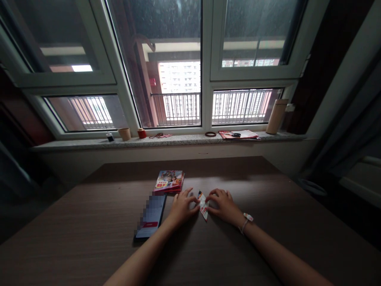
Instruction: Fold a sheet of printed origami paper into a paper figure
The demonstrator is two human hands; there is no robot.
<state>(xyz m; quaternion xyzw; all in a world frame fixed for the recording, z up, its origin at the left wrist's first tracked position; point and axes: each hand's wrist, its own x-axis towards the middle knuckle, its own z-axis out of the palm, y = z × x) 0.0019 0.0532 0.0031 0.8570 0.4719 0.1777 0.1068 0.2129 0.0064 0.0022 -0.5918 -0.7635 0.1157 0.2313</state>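
A small piece of folded paper (203,206), white with red and dark print, lies between my hands over the table. It is long and pointed at both ends. My left hand (183,205) pinches its left edge with thumb and forefinger, the other fingers spread. From the right, my right hand (224,206) grips the opposite edge, also between thumb and forefinger. A bracelet (247,218) is on my right wrist. Close to my left hand lie a phone (151,218) with its screen lit and a stack of printed leaflets (169,180).
The brown table (89,222) stands before a window. Along the stone sill (187,140) are a small dark bottle (110,136), a tan cup (124,134), a red jar (142,133), a beaded bracelet (210,134), papers (247,134) with scissors (236,135) on top, and a tan thermos (276,117).
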